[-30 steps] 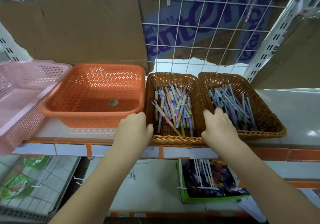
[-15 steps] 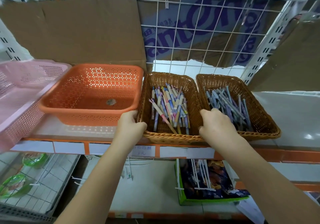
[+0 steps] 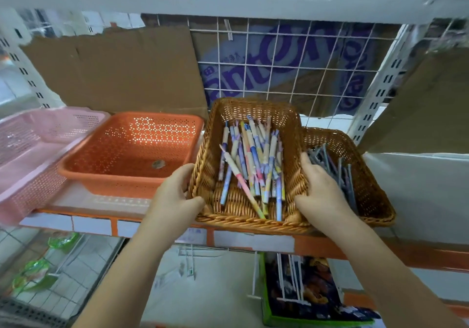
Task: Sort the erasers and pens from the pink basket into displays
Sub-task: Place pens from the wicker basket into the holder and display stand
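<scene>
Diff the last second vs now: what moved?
The left hand and right hand slid from the front corners of the left wicker basket onto its side walls and now grip it. It has lifted, far end up, overlapping the right wicker basket; its pens came along. The orange basket, pink basket and right wicker basket stayed put.

brown wicker basket of pens (image 3: 253, 220) boxed in by orange perforated plastic basket (image 3: 132, 155) and second wicker basket (image 3: 368, 195), open white shelf (image 3: 418, 195) far right

Only purple "anto" reads, partly, on cardboard (image 3: 294, 48) behind the wire grid (image 3: 278, 66).
</scene>
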